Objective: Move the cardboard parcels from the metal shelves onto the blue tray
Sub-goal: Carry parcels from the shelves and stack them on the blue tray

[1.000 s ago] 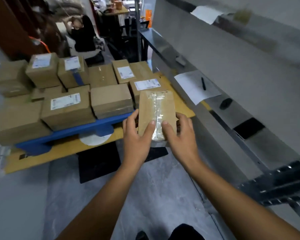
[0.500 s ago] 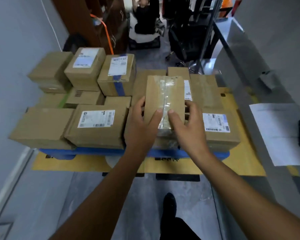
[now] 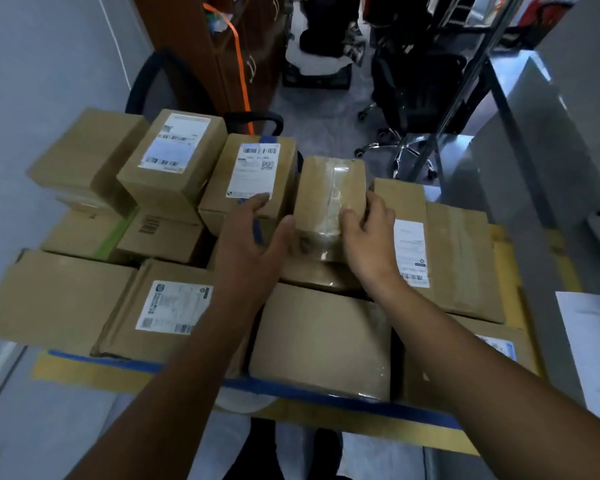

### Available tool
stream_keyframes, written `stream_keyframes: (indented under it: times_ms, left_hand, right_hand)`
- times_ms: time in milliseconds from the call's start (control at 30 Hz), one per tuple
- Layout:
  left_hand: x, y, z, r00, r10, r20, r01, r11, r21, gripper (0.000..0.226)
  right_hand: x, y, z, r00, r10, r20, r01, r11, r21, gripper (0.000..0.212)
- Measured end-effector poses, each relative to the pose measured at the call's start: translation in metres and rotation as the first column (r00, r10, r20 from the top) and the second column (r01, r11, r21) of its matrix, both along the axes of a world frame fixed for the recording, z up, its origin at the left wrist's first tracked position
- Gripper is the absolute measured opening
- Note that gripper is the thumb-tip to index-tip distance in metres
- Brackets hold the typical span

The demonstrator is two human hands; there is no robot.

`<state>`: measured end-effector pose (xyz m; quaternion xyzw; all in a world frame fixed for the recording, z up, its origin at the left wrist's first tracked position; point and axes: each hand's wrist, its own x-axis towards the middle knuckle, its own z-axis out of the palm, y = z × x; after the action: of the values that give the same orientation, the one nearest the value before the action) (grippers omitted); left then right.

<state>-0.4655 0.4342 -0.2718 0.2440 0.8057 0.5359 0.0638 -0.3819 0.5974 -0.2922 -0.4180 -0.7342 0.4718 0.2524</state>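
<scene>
The blue tray (image 3: 413, 412) is being covered almost wholly by stacked parcels (image 3: 323, 337), two layers deep at the back. In the upper layer, a small taped parcel (image 3: 329, 188) is being held beside a labelled box (image 3: 257, 168), above lower cartons. It is being gripped by the right hand (image 3: 368, 240), fingers curled over its right edge; the left hand (image 3: 253, 237) is being held spread, thumb by its near left corner. It is being judged light and stiff. The glossy tape looks slippery, so bare cardboard edges are being favoured as holds.
</scene>
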Motion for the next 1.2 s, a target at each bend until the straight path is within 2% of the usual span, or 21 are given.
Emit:
stream_keyframes:
  times_ms: [133, 300, 500, 600, 733, 900, 967, 1033, 1200]
  left_hand:
    - [-0.032, 0.008, -0.001, 0.995, -0.091, -0.042, 0.09, 0.996, -0.023, 0.058]
    - [-0.06, 0.018, -0.004, 0.986, -0.168, -0.024, 0.167, 0.986, -0.02, 0.055]
    - [-0.066, 0.025, -0.008, 0.958, -0.284, -0.03, 0.28, 0.956, -0.087, 0.061]
    - [-0.063, 0.028, -0.002, 0.936, -0.342, -0.087, 0.334, 0.938, -0.092, 0.058]
    - [-0.048, 0.031, 0.015, 0.908, -0.395, -0.138, 0.393, 0.919, -0.04, 0.054]
    - [0.001, 0.03, 0.031, 0.873, -0.456, -0.174, 0.468, 0.883, 0.033, 0.053]
    - [0.039, 0.029, 0.034, 0.829, -0.521, -0.203, 0.54, 0.841, 0.046, 0.052]
    - [0.087, 0.027, 0.037, 0.754, -0.623, -0.206, 0.643, 0.764, 0.042, 0.052]
    - [0.247, -0.004, 0.039, 0.515, -0.837, -0.185, 0.855, 0.516, 0.046, 0.057]
  right_hand:
    - [-0.031, 0.004, -0.007, 0.999, -0.027, 0.032, 0.026, 0.999, 0.043, 0.045]
    - [-0.048, 0.004, -0.008, 0.996, -0.068, 0.052, 0.063, 0.994, 0.086, 0.044]
    - [-0.039, 0.002, -0.008, 0.995, -0.057, 0.086, 0.048, 0.993, 0.106, 0.049]
    - [-0.029, 0.0, -0.003, 0.993, -0.021, 0.113, 0.009, 0.995, 0.103, 0.049]
    - [-0.001, -0.01, 0.008, 0.994, -0.093, 0.053, 0.087, 0.991, 0.099, 0.057]
    - [0.077, -0.038, 0.031, 0.992, -0.126, 0.028, 0.123, 0.988, 0.092, 0.054]
    - [0.131, -0.053, 0.036, 0.986, -0.16, 0.052, 0.151, 0.977, 0.154, 0.052]
    - [0.196, -0.075, 0.039, 0.966, -0.24, 0.099, 0.213, 0.952, 0.222, 0.055]
    - [0.379, -0.168, 0.041, 0.86, -0.493, 0.128, 0.459, 0.859, 0.227, 0.079]
